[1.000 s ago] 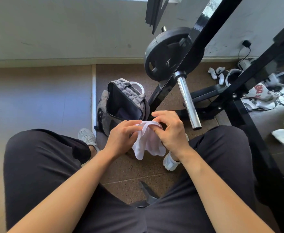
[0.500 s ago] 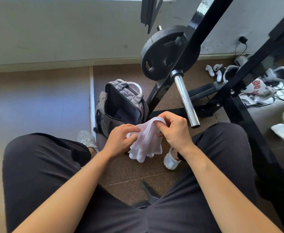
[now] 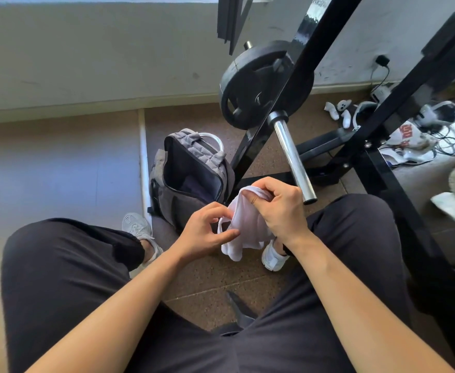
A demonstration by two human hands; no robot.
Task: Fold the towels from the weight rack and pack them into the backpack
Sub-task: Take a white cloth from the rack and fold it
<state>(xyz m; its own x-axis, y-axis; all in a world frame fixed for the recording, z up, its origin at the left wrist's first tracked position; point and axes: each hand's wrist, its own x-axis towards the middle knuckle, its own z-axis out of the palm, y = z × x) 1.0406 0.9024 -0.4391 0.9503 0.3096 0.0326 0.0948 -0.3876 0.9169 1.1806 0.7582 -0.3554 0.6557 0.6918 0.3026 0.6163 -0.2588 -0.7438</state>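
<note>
While the towel (image 3: pixel 245 224) hangs in mid-air between the knees, both hands are on it. The right hand (image 3: pixel 280 208) has its fingers curled over the top fold, clamping it, and carries most of the cloth. The left hand (image 3: pixel 204 232) nips the left edge between thumb and fingertips; it looks light, but it is on the cloth. Towel sits just near of the backpack (image 3: pixel 167 205), over the floor (image 3: pixel 210 278), touching neither as far as I can see. Lower corner dangles free below the hands.

Backpack stands on the floor, main compartment unzipped and gaping upward. It's just left of the foot of the weight rack (image 3: pixel 312 65) and left of the chrome bar end (image 3: pixel 291 154). Can't tell what's inside, too dark.

Handling, my read: small, thin, very light, fully limp. No stiffness, so it won't hold a fold unsupported and bunches wherever it's pinched. Not slippery, not fragile. Take it by two corners or along one edge, pull taut between the hands, bring edge to edge. A thigh would serve as a flat surface. Once folded, hold it flat, thumb on top and fingers beneath, or it likely falls open on the way into the bag.

Step, I judge: mid-fold, not ready to pack.
</note>
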